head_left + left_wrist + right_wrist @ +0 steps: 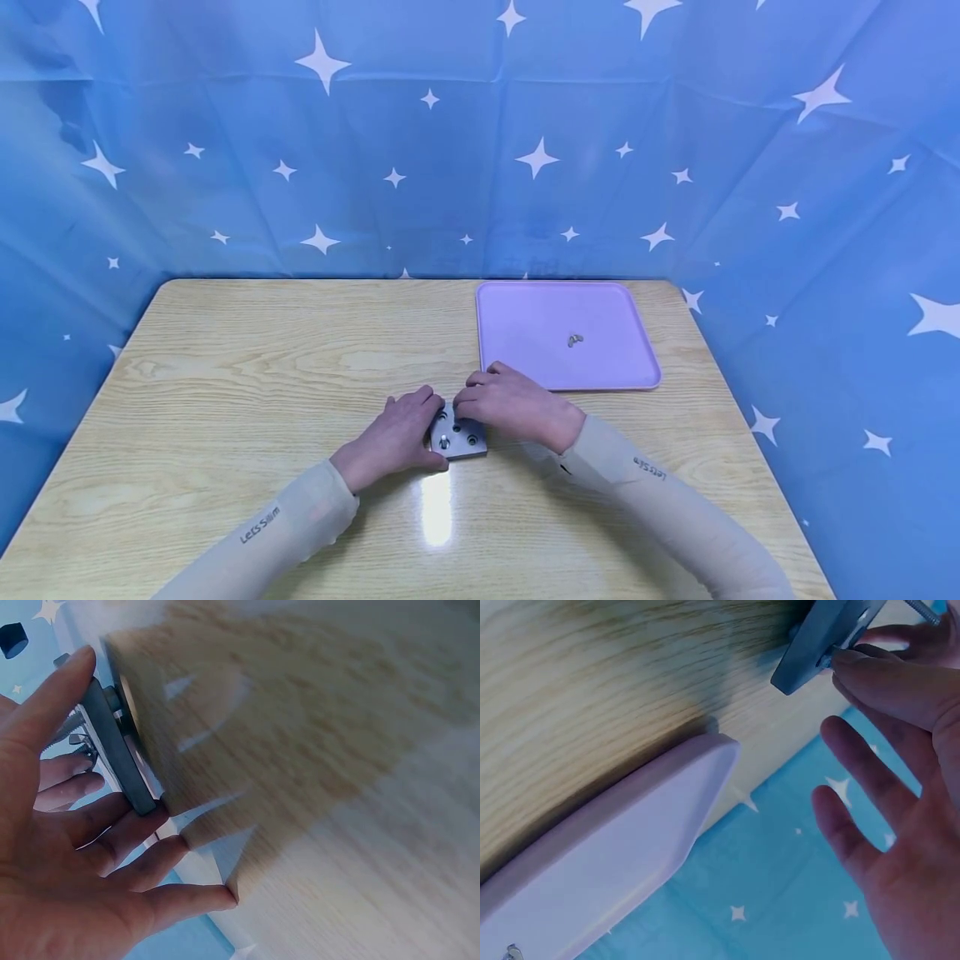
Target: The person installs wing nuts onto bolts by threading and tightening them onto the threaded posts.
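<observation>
A silvery metal plate [467,451] with several round holes or fittings lies between both hands on the table. My left hand [401,432] grips its left side, thumb along the near edge and fingers at the far side. In the left wrist view the thumb and fingers span the plate [120,754], with a small winged metal fastener [81,741] on its face. My right hand [517,406] reaches over from the right. Its thumb and forefinger pinch at a small metal fastener [826,659] on the plate's face, mostly hidden by the fingertips; its other fingers spread away.
A purple tray [525,308] stands at the back right, just behind my right hand, with a few small metal pieces [575,340] in it. Beyond the wooden table [262,367] hangs a blue star-patterned cloth [420,133].
</observation>
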A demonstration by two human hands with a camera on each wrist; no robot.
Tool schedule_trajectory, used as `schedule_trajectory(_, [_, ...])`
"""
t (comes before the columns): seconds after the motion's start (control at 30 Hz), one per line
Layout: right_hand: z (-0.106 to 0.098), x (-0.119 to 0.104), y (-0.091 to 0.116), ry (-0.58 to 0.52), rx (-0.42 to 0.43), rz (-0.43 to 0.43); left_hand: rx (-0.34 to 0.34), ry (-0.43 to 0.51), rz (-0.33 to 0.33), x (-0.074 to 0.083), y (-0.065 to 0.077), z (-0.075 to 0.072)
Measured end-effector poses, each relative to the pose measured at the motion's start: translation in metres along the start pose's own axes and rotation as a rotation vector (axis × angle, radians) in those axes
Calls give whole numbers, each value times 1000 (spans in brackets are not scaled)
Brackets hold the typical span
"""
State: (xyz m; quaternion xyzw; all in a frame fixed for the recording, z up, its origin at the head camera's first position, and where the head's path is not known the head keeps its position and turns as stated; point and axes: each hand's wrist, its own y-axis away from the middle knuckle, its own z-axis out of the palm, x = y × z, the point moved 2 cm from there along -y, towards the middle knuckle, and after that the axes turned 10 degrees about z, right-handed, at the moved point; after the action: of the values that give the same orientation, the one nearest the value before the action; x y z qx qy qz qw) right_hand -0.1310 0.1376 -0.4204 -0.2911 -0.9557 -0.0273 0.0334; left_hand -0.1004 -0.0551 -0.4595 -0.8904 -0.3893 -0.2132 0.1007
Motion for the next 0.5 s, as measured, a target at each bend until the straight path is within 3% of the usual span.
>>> schedule_trajectory(0.5, [8,-2,-2,25,56,61,6,-7,-3,1,1,1])
